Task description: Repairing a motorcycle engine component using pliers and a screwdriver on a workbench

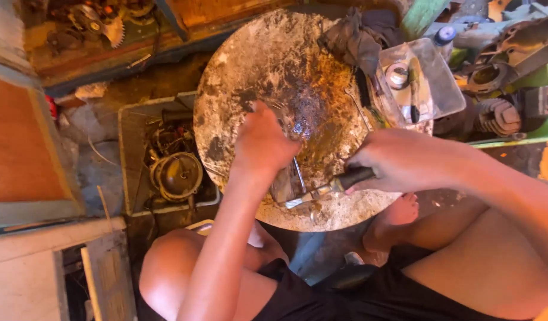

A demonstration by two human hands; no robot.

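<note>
The small metal part [286, 181] is grey and shiny, and it lies near the front edge of the round rusty work plate [268, 65]. The left hand [263, 145] is bent down over it and presses it with closed fingers. The right hand [399, 161] is closed around the dark handle of one screwdriver [327, 190]; its tip touches the part. Further away stand one clear plastic box [443, 83] and one tray of old parts [131, 128].

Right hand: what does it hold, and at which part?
The right hand holds a screwdriver-like tool by its dark handle; the metal shaft points toward the left hand.
</note>
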